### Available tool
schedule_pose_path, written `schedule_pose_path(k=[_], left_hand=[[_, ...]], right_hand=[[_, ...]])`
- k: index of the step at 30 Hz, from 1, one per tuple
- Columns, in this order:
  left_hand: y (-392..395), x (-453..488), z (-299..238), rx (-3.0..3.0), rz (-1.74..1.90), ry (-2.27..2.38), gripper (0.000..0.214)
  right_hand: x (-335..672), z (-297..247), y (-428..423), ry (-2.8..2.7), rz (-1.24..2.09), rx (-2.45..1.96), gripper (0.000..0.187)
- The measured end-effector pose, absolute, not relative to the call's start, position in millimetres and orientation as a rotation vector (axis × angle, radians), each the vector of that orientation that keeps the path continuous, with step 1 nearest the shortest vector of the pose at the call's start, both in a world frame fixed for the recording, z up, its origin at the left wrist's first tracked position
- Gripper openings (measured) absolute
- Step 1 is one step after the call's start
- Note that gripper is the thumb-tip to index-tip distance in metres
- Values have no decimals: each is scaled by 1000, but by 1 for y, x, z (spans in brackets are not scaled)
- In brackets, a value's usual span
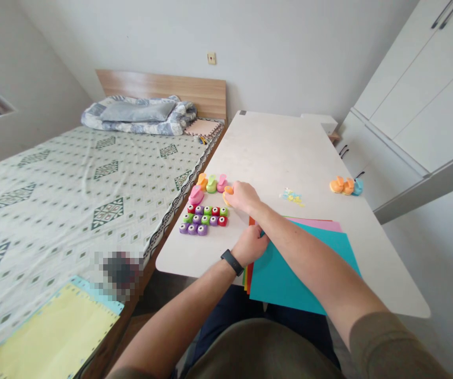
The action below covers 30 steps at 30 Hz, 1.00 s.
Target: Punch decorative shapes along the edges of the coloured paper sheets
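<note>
My right hand [244, 197] reaches across to the left over my left forearm's side, its fingers closed on an orange-yellow craft punch [227, 199] on the table. Close beside it stand pink, green and orange lever punches [211, 184], with another pink punch [196, 195] nearer. Several small purple, green and red punches [205, 220] sit in rows in front of them. My left hand [252, 243], below a dark wristband, is closed at the left edge of a stack of coloured paper with a blue sheet [301, 268] on top. Its fingertips are partly hidden.
Small yellow and blue paper cutouts [293, 197] lie beyond the stack. Orange and blue punches [345, 186] stand at the right edge of the white table [273, 152]. Left is a bed [131, 163] with punched yellow and blue sheets [56, 331]; cabinets [419, 73] stand right.
</note>
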<state>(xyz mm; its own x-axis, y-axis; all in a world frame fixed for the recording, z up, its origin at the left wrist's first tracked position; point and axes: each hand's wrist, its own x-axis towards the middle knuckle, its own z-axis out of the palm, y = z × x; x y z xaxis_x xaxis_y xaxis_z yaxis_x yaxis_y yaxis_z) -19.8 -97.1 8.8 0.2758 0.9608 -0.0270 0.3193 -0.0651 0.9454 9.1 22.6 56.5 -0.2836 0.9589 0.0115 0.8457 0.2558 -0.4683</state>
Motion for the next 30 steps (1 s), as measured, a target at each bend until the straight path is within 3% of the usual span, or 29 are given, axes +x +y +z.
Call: schedule_pose_path(k=[7,15,20,30], left_hand=[[-95,-23,12,1460,718,1258,39],[-81,-14,21,1251,758,1055,40],[-56,4,30,1207,780,1053,38],[-29,25,25,1311,698,1024,44]], right_hand=[[82,86,22,-1660,763,-1294,35],[177,108,-7,-1235,1155,-974,47],[194,92,-10,-1155,1190,-975,55],[200,60,20,-1352,970,-1197,38]])
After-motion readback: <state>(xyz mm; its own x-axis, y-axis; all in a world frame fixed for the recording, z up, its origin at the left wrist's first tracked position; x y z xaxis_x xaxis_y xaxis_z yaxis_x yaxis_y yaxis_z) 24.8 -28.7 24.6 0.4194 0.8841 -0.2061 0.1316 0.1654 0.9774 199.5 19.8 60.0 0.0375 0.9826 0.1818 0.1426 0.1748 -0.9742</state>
